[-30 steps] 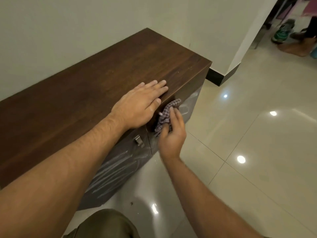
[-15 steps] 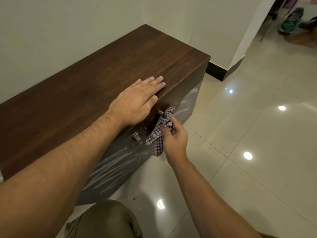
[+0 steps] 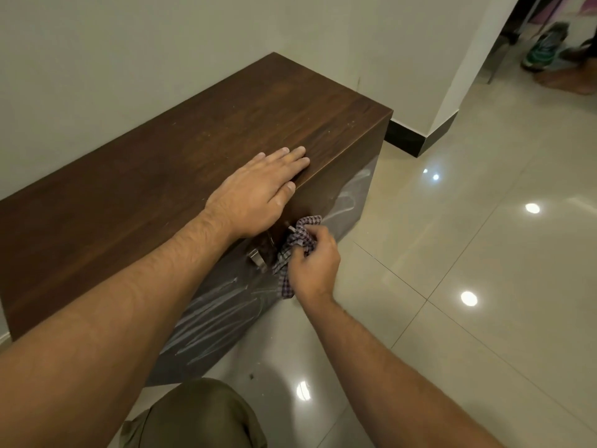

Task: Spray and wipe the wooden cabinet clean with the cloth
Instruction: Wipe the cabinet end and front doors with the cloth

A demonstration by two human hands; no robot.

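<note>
While the wooden cabinet (image 3: pixel 161 176) stands against the wall, its smeared front partly hidden behind the left forearm, the left hand (image 3: pixel 258 192) lies flat on the top by the near edge, fingers straight. Just below, the right hand (image 3: pixel 315 263) grips a bunched checked cloth (image 3: pixel 298 240) against the cabinet front, covering part of it. A metal handle (image 3: pixel 256 257) sits just left; shoes (image 3: pixel 542 50) blur far right.

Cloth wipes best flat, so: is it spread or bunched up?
Bunched. The right hand grips the cloth as a crumpled wad against the cabinet front, with one corner hanging loose.
</note>
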